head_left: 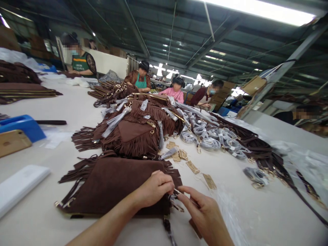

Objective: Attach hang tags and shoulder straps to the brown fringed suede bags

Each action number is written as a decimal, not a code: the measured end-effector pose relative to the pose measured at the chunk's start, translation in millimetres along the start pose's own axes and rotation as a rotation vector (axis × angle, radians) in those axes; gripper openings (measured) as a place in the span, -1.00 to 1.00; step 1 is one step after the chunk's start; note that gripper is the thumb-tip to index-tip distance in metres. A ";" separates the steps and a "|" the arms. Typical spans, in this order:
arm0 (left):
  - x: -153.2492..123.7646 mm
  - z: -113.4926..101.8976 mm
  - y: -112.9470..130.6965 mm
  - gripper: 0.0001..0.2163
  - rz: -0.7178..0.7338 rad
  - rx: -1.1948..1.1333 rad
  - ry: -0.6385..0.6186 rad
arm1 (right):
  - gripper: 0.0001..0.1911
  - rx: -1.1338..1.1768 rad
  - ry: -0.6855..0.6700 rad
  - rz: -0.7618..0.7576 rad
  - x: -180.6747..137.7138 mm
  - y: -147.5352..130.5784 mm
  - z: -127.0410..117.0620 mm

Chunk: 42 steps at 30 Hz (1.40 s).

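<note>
Nearest us: brown tag (196, 228) partly under the right hand (205, 208), plus a wrapped strap (167, 225) at the bag's near right corner. Right thumb and index bend around one end of a short pale cord (176, 191); can't tell if they've closed on it. Left hand (156, 186) is curled and looks to be pinching the other end. Brown bag (120, 181) lies flat on the bench (143, 232), left forearm crossing over it.

Work point's small, half hidden by fingers. We'd anchor with the left, do the fine work with the right fingertips, pull gently in line; thin cord probably slips or snaps if jerked. Gold clip (178, 207) sits just below, so watch for snags. Bag looks soft: we'd hold forearm weight off it to avoid creases or sliding. Fringe (176, 174) by the left knuckles could get caught; brush it aside.

Further out: loose tags (192, 167) past the bag, fringed bag pile (138, 133) behind, coiled straps (210, 140) to its right. Co-workers beyond that.
</note>
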<state>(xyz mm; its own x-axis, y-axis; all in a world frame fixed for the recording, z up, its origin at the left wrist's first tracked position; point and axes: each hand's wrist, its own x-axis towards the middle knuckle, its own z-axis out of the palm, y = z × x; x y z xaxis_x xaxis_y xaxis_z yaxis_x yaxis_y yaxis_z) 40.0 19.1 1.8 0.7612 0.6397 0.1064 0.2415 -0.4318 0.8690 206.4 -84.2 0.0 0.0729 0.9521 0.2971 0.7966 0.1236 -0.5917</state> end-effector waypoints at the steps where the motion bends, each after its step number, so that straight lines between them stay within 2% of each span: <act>1: 0.1 -0.8 0.4 -0.78 -0.001 -0.010 0.005 | -0.67 0.005 0.024 -0.011 -0.8 2.8 2.0; 4: -0.4 -3.5 2.7 -0.83 -0.009 -0.038 0.010 | -0.72 -0.002 0.043 -0.072 -3.0 8.1 6.6; 9: -3.4 -4.9 3.9 -0.90 -0.012 -0.034 0.005 | -0.73 -0.056 -0.020 -0.163 1.2 1.3 2.8; 12: -8.6 -2.8 2.5 -0.98 0.025 0.079 -0.004 | -0.73 0.082 -0.045 -0.089 5.2 -3.8 -2.1; 15: -13.5 2.0 2.5 -0.90 0.089 0.271 -0.059 | -0.72 0.249 -0.187 0.051 4.2 -1.1 -2.2; 17: -14.8 5.9 4.1 -0.85 0.092 0.373 -0.088 | -0.73 0.277 -0.264 0.102 1.4 5.0 0.5; 19: -14.7 9.3 6.4 -0.85 0.081 0.438 -0.083 | -0.74 0.239 -0.264 0.123 -0.9 12.2 3.6; 23: -13.5 13.2 8.4 -0.90 0.068 0.437 -0.073 | -0.76 0.247 -0.248 0.109 0.7 20.3 2.6; 28: -15.9 13.7 6.1 -0.86 0.085 0.379 -0.094 | -0.72 0.508 -0.300 0.001 5.6 15.4 -3.3; 32: -21.9 8.2 6.6 -0.84 0.103 0.349 -0.117 | -0.67 0.633 -0.439 0.182 0.0 13.2 6.7; 37: -27.5 -2.2 6.3 -0.83 0.119 0.350 -0.168 | -0.70 0.514 -0.472 0.207 -6.6 18.0 21.5; 42: -28.8 -7.4 5.5 -0.82 0.112 0.313 -0.231 | -0.76 0.364 -0.359 0.042 -4.9 22.3 22.3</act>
<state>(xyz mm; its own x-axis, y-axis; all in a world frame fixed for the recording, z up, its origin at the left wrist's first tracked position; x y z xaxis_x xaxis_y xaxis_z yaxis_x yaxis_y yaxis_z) 15.0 3.0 7.1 0.8999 0.4333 0.0491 0.2939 -0.6860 0.6656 210.4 -79.8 -31.4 -0.1615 0.9865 0.0288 0.5322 0.1116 -0.8392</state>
